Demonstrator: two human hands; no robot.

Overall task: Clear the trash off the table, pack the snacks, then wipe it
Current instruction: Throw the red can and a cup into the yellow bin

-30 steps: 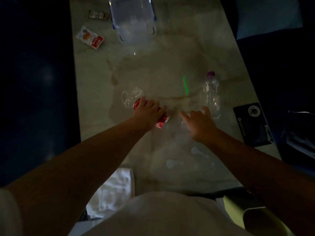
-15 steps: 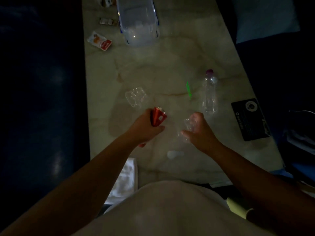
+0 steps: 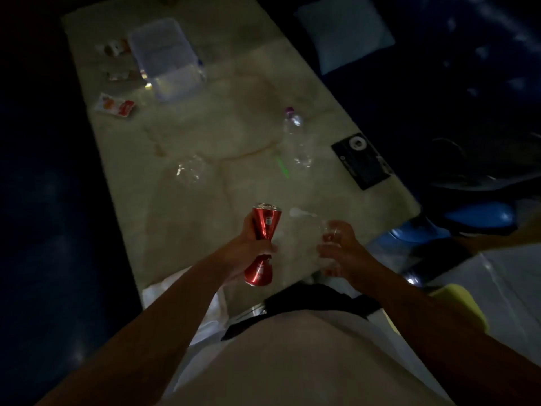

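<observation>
My left hand (image 3: 248, 247) grips a crushed red soda can (image 3: 265, 227) around its pinched middle, above the near end of the marble table (image 3: 187, 235). My right hand (image 3: 341, 247) holds a crumpled clear plastic cup (image 3: 325, 230) just right of the can. On the table lie an empty clear bottle (image 3: 297, 139) with a purple cap, a green straw (image 3: 282, 168), another crumpled clear cup (image 3: 190, 171) and a white plastic spoon (image 3: 301, 213). Snack packets (image 3: 115, 104) lie at the far left beside a clear storage box (image 3: 167, 58).
A black card (image 3: 363, 159) lies at the table's right edge. A white cloth (image 3: 210, 306) sits at the near edge under my left arm. Blue seating and a pale cushion (image 3: 345, 33) stand to the right; a yellow-green object (image 3: 459, 303) is near my right arm.
Both hands have lifted off the table and drawn back toward me, the left with the red can, the right with the clear cup. The view has swung, so the table now slants.
</observation>
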